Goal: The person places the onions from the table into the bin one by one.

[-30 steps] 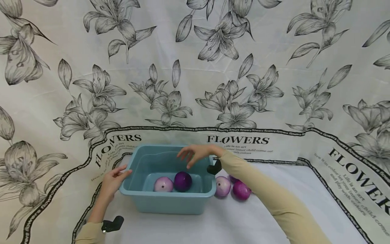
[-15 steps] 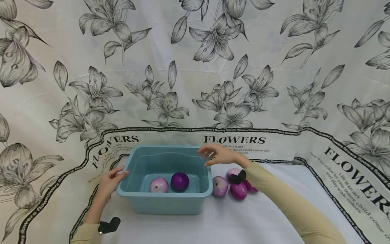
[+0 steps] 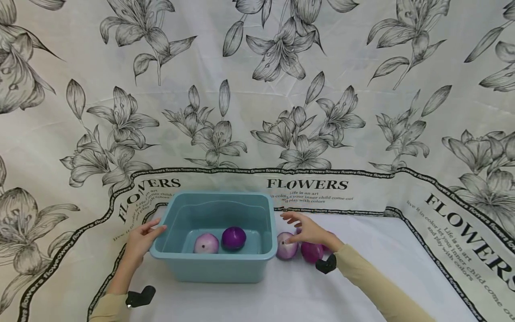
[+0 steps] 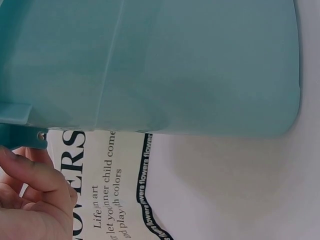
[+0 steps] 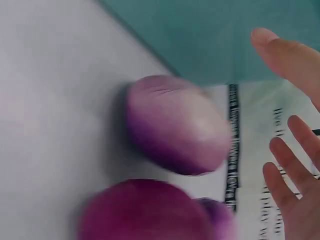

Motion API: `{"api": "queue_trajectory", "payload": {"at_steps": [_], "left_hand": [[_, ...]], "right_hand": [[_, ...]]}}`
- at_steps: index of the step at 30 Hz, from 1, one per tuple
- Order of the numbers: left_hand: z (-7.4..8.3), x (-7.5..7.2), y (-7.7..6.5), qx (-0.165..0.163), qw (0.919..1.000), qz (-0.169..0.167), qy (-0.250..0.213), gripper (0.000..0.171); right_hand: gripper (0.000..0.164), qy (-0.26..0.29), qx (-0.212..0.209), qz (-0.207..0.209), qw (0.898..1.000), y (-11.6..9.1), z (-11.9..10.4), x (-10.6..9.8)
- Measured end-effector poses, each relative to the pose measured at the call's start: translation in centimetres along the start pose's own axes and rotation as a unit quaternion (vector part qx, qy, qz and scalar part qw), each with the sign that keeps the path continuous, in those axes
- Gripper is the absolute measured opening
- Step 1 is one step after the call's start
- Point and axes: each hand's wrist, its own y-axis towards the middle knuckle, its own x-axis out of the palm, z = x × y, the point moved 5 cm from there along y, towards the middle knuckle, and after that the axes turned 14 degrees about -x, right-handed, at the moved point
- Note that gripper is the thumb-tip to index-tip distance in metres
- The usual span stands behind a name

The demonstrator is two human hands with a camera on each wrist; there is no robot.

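A blue-green plastic basin (image 3: 217,270) stands on the white cloth. My left hand (image 3: 141,241) holds its left rim, the thumb curled over the edge in the left wrist view. Inside lie a pale red onion (image 3: 207,243) and a dark purple onion (image 3: 234,238). To the right of the basin, my right hand (image 3: 309,230) hovers over a cluster of red onions, fingers spread and slightly bent, holding nothing. A pale onion (image 5: 177,125) lies nearest the basin wall. Beside it is a magenta onion (image 5: 145,212), with another purple onion (image 5: 220,217) partly hidden behind.
White cloth (image 3: 374,250) covers the surface in front and to the right. A hanging cloth printed with flowers (image 3: 281,58) rises behind the basin and along both sides. Black wrist cameras (image 3: 141,296) sit on both wrists.
My right hand has moved from above the basin, out past its right rim and down to the onions outside. My left hand stays on the rim. The head view has shifted slightly.
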Motion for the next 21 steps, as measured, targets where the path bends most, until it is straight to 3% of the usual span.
{"api": "queue_trajectory", "payload": {"at_steps": [9,16,21], "left_hand": [[0.1,0.1,-0.2,-0.003,1.0000,0.001,0.003,0.061],[0.1,0.2,-0.1,-0.001,1.0000,0.001,-0.004,0.061],[0.0,0.0,-0.1,-0.002,1.0000,0.002,-0.003,0.061]], "right_hand": [[0.084,-0.073,0.014,-0.024,0.997,-1.3,2.4,3.9],[0.080,-0.201,-0.015,-0.083,0.976,-1.5,2.1,5.7],[0.078,-0.231,-0.021,-0.096,0.968,-1.4,1.9,6.1]]}}
